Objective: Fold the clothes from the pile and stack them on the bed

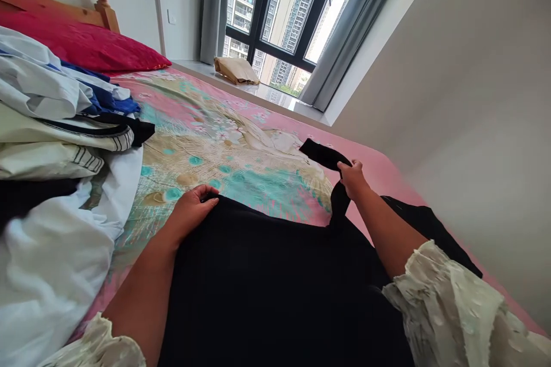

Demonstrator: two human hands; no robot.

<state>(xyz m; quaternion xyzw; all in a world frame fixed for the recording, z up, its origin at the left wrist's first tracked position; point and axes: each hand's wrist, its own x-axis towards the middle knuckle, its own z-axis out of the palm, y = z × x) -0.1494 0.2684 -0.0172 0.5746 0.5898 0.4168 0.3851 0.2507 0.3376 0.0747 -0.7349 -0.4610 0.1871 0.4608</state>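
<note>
A black garment (275, 281) spreads over the bed in front of me, reaching the bottom edge of the view. At its upper left corner, my left hand (196, 209) pinches the cloth between thumb and fingers. My right hand (353, 179) is closed on a black strap (325, 155) that rises from the garment's upper right side; its free end juts out to the left past my fingers. Beyond my right forearm lies another flat black piece of cloth (424, 218); whether it belongs to the same garment is hidden.
Heaped clothes (51, 97), white, blue, cream and black, lie on the left. A red pillow (94, 49) rests by the wooden headboard (55, 3). The patterned bedsheet (249, 178) runs back to a window sill holding a brown paper bag (236, 70). A wall bounds the right side.
</note>
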